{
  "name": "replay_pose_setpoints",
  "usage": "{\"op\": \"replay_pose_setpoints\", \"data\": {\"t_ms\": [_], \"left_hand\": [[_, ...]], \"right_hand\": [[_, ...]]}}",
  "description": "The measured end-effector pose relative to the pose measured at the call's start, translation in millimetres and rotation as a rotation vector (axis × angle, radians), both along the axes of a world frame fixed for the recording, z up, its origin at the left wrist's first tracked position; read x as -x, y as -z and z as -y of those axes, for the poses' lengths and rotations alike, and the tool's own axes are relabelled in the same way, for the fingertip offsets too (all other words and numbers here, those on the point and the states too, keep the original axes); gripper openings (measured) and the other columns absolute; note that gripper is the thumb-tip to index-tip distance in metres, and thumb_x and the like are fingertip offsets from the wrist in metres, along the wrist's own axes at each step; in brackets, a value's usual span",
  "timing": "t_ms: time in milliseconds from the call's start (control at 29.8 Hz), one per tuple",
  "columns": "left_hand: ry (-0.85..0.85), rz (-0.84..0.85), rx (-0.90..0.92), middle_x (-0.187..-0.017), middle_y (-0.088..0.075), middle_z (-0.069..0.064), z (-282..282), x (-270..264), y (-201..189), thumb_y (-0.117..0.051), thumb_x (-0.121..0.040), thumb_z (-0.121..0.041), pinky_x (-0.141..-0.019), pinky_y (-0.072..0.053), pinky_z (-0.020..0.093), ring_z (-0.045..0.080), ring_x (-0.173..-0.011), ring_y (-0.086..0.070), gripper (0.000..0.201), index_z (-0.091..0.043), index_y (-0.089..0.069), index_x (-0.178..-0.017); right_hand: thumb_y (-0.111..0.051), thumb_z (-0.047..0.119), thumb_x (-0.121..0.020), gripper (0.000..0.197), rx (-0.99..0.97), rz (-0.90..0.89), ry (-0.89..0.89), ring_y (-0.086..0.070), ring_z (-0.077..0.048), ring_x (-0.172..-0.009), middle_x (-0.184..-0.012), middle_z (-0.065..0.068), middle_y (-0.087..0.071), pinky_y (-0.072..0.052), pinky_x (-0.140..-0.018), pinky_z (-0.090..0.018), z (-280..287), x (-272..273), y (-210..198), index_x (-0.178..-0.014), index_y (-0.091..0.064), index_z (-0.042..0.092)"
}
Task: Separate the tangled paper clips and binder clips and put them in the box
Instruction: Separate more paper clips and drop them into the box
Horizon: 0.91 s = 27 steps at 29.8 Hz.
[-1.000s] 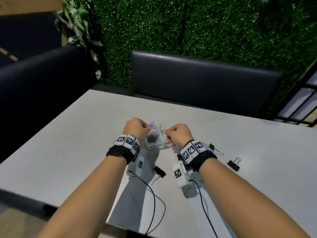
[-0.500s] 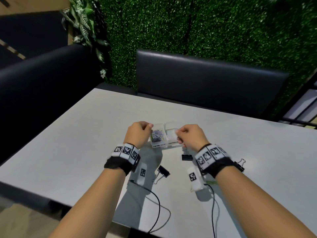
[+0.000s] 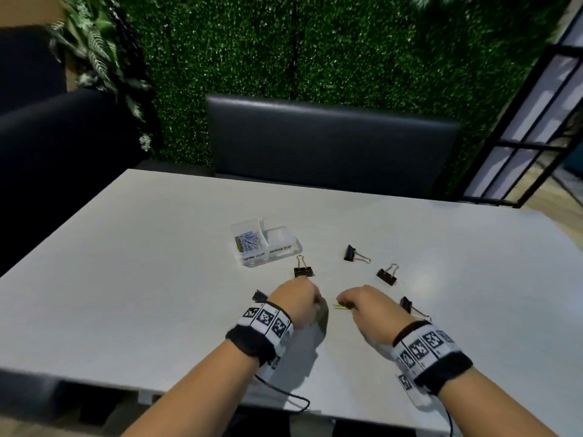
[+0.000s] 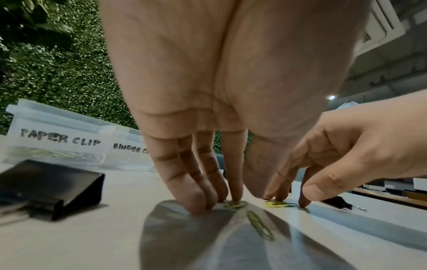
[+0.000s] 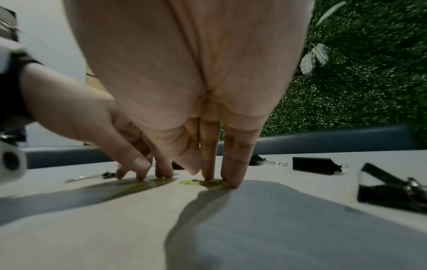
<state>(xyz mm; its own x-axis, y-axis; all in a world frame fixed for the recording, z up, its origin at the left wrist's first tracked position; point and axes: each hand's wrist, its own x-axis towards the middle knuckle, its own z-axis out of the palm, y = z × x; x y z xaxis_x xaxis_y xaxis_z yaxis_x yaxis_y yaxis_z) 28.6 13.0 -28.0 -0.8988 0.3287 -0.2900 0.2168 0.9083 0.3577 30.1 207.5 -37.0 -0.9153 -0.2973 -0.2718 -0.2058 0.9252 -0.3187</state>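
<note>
Both hands were down on the white table (image 3: 132, 279), on the near side of the clear box (image 3: 277, 251). The left hand (image 3: 296, 302) had its fingers (image 4: 196, 197) extended and close together, tips on the surface and touching a yellow-green paper clip (image 4: 235, 204); it was not curled round anything. A second yellow-green clip (image 4: 259, 228) lay loose in that hand's shadow, nearer the table edge than the box. The right hand (image 3: 362, 305) also stood on straight fingertips (image 5: 233, 175), pressing on another yellow-green clip (image 4: 278, 204) — it gripped nothing.

The box sat toward the middle of the table, beyond the hands. Its left compartment, lettered PAPER CLIP (image 4: 60, 138), held a small heap of paper clips (image 3: 247, 241); the compartment beside it, lettered BINDER C…, looked pale, and its contents could not be made out.

Five black binder clips lay loose around the box: one (image 3: 303, 270) just in front of it, one (image 3: 350, 253) to its right, one (image 3: 386, 275) further right, one (image 3: 406, 304) past the right hand, and one (image 3: 260, 296) beside the left wrist — all apart from one another.
</note>
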Motion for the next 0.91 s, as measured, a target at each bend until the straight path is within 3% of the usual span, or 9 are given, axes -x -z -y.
{"op": "replay_pose_setpoints", "data": {"t_ms": [134, 201, 302, 470, 604, 704, 805, 906], "left_hand": [[0.008, -0.026, 0.005, -0.113, -0.058, 0.005, 1.5, -9.0, 8.1, -0.067, -0.085, -0.036, -0.09, -0.053, 0.038, 0.028, -0.104, -0.063, 0.037, -0.026, -0.071, -0.12], [-0.007, -0.052, 0.054, -0.115, -0.058, 0.006, 1.5, -8.9, 11.7, -0.075, -0.077, -0.039, -0.09, -0.053, 0.037, 0.028, -0.105, -0.062, 0.048, -0.024, -0.069, -0.122], [-0.068, -0.08, 0.045, -0.114, -0.066, 0.008, -3.5, -4.0, 14.8, -0.08, -0.077, -0.031, -0.085, -0.052, 0.034, 0.03, -0.106, -0.065, 0.039, -0.021, -0.074, -0.114], [-0.161, -0.052, 0.002, -0.104, -0.073, 0.011, -10.7, 6.3, 9.9, -0.083, -0.075, -0.016, -0.085, -0.058, 0.037, 0.031, -0.099, -0.069, 0.026, -0.017, -0.08, -0.101], [-0.156, -0.011, 0.037, -0.097, -0.071, 0.014, -12.3, 8.7, 7.6, -0.075, -0.081, -0.019, -0.068, -0.053, 0.034, 0.033, -0.092, -0.07, 0.018, -0.005, -0.072, -0.091], [-0.113, 0.05, 0.048, -0.097, -0.07, 0.019, -13.6, 5.1, 6.0, -0.064, -0.085, -0.017, -0.063, -0.047, 0.033, 0.036, -0.091, -0.069, 0.011, -0.006, -0.067, -0.084], [-0.143, 0.05, 0.025, -0.096, -0.069, 0.019, -12.7, 1.1, 6.3, -0.061, -0.087, -0.02, -0.064, -0.048, 0.032, 0.035, -0.091, -0.069, 0.016, -0.007, -0.059, -0.077], [-0.17, 0.057, -0.002, -0.096, -0.069, 0.017, -10.0, 0.4, 8.2, -0.06, -0.088, -0.021, -0.068, -0.053, 0.034, 0.034, -0.089, -0.068, 0.018, -0.005, -0.063, -0.08]], "right_hand": [[-0.056, 0.011, -0.092, 0.038, 0.06, -0.037, 0.015, -0.059, -0.02, -0.119, -0.127, -0.003, -0.064, -0.046, -0.104, -0.031, -1.8, -12.7, -4.5, -0.128, -0.064, 0.019], [-0.064, 0.02, -0.091, 0.034, 0.067, -0.061, 0.085, -0.06, -0.019, -0.115, -0.123, -0.003, -0.064, -0.047, -0.099, -0.03, -3.6, -10.1, -5.6, -0.126, -0.064, 0.016], [-0.073, 0.03, -0.087, 0.037, 0.051, -0.029, 0.159, -0.06, -0.021, -0.109, -0.116, -0.004, -0.063, -0.048, -0.091, -0.03, 1.1, -4.2, -5.5, -0.119, -0.066, 0.014], [-0.076, 0.021, -0.085, 0.022, -0.043, 0.038, 0.236, -0.066, -0.028, -0.096, -0.108, -0.012, -0.067, -0.051, -0.078, -0.032, 21.4, 11.7, -3.3, -0.1, -0.068, 0.007], [-0.074, 0.024, -0.087, 0.033, -0.186, 0.146, 0.264, -0.067, -0.031, -0.105, -0.116, -0.015, -0.068, -0.046, -0.074, -0.032, 34.2, 25.3, -4.5, -0.109, -0.063, 0.003], [-0.063, 0.016, -0.093, 0.019, -0.194, 0.131, 0.241, -0.066, -0.031, -0.103, -0.11, -0.016, -0.068, -0.045, -0.072, -0.031, 34.9, 24.0, -1.0, -0.107, -0.064, 0.002], [-0.055, 0.009, -0.093, 0.008, -0.164, 0.084, 0.238, -0.063, -0.029, -0.084, -0.092, -0.012, -0.064, -0.045, -0.068, -0.03, 31.5, 15.2, 7.2, -0.092, -0.063, 0.007], [-0.055, 0.009, -0.089, 0.019, -0.067, 0.102, 0.294, -0.064, -0.03, -0.077, -0.074, -0.007, -0.059, -0.046, -0.06, -0.028, 25.7, 12.0, 9.6, -0.07, -0.054, 0.013]]}}
